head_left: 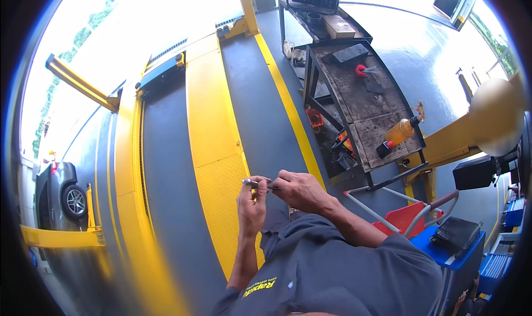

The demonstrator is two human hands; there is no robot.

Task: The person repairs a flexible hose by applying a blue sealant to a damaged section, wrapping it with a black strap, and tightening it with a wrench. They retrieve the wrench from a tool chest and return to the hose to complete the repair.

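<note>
In front of my body, both hands meet at chest height over the yellow lift ramp. My left hand (252, 204) is closed around a slim, shiny metal tool (247, 181), whose rounded end sticks out past the thumb. It looks like a ratchet, but most of it is hidden by my fingers. My right hand (302, 191) is closed at the other end of the same tool, its fingers pinched together beside the left fingertips. What exactly the right fingers grip there is too small to make out.
Yellow lift ramps (213, 111) run ahead on the grey floor. To the right stands a dark workbench (354, 94) bearing an amber spray bottle (400, 132) and a red-topped item (361, 70). A blue tool cart (443, 255) is at the lower right; a grey car (58, 197) stands far left.
</note>
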